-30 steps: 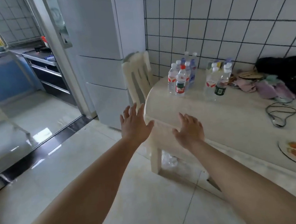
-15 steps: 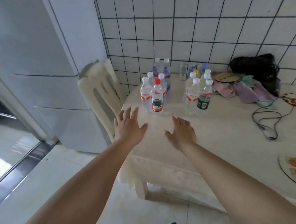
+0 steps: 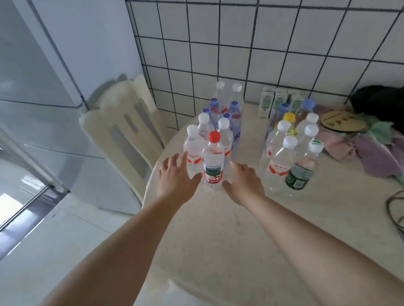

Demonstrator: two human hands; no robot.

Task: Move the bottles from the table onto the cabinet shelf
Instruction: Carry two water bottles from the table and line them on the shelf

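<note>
Left hand (image 3: 173, 177) and right hand (image 3: 244, 183) both stretched forward over the pale surface (image 3: 228, 236), palms down, fingers (image 3: 180, 158) straight and spread, gripping nothing. Between them: red-capped bottle (image 3: 213, 161), upright, front of the left cluster. Left thumb just beside its lower label on one side, right index fingertip just beside its base on the other; contact cannot be told, blur at the edges. Left fingertips overlapping the lower part of a white-capped bottle (image 3: 193, 146) with a red-and-white label; touching or only in front, cannot tell.

Behind those, more of the left cluster: two further white caps, then blue-capped bottles (image 3: 234, 117) with bluish bodies, two taller white-capped ones at the back near the tiled wall (image 3: 259, 36). All upright, packed close.

Right cluster (image 3: 292, 149) standing apart from the first, to the right of the right hand: white caps mostly, one yellow cap, two blue caps at the rear, one green-labelled bottle (image 3: 301, 170) nearest the front. Not touched.

Small cartons (image 3: 277, 101) against the wall behind the right cluster. Crumpled purple and green cloths (image 3: 368, 151) further right, a round woven item (image 3: 341, 122) on top, dark bag (image 3: 394, 107) in the corner. Grey cable (image 3: 400, 220) looped at the surface's right edge. Cream chair (image 3: 125, 135) tucked at the left edge, pale fridge (image 3: 27, 71) beyond it.
</note>
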